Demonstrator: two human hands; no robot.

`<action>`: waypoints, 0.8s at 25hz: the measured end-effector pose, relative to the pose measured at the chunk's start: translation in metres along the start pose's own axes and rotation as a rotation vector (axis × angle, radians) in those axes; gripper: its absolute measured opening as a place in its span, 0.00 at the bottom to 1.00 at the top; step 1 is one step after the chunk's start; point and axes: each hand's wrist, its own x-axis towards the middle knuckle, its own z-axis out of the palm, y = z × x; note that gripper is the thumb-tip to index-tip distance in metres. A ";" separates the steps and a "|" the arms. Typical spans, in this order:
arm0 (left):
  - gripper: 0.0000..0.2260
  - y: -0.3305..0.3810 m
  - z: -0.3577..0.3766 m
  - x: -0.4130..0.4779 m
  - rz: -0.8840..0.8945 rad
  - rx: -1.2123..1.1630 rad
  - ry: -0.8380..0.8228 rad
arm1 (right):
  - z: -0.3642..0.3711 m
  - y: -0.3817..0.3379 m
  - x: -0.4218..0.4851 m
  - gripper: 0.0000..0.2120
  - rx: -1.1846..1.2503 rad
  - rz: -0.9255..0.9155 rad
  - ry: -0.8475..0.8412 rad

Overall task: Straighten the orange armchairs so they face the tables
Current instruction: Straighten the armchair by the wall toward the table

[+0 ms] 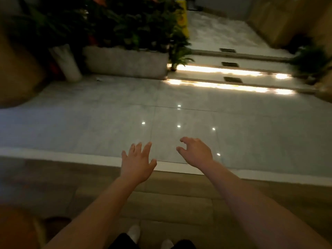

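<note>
Two bare hands reach forward over the tiled floor (107,126), holding nothing; left hand (137,163) has a wide grip, fingers spread; right hand (196,152) half-curled, open; an orange armchair (16,229) blurs at bottom left.

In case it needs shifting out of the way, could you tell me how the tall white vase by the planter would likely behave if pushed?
The vase is tall, narrow and already leaning, so it would probably tip. It looks ceramic, so likely heavy and breakable. The glossy floor might let it slide.
</note>
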 end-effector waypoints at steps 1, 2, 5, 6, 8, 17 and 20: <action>0.31 -0.012 -0.001 -0.014 -0.063 0.003 0.007 | 0.007 -0.012 0.004 0.23 -0.011 -0.059 -0.035; 0.31 -0.024 -0.003 -0.028 -0.129 0.006 0.012 | 0.015 -0.025 0.007 0.23 -0.019 -0.113 -0.065; 0.31 -0.055 -0.012 -0.064 -0.314 0.001 0.044 | 0.036 -0.075 0.011 0.23 -0.008 -0.277 -0.131; 0.31 -0.064 -0.015 -0.075 -0.362 -0.009 0.067 | 0.042 -0.093 0.010 0.23 -0.004 -0.330 -0.147; 0.30 -0.079 -0.020 -0.096 -0.438 -0.041 0.127 | 0.056 -0.124 0.008 0.22 -0.015 -0.429 -0.176; 0.30 -0.158 -0.016 -0.212 -0.788 -0.126 0.181 | 0.127 -0.260 -0.035 0.22 -0.064 -0.795 -0.312; 0.31 -0.198 -0.013 -0.260 -0.910 -0.138 0.165 | 0.156 -0.311 -0.069 0.22 -0.051 -0.904 -0.364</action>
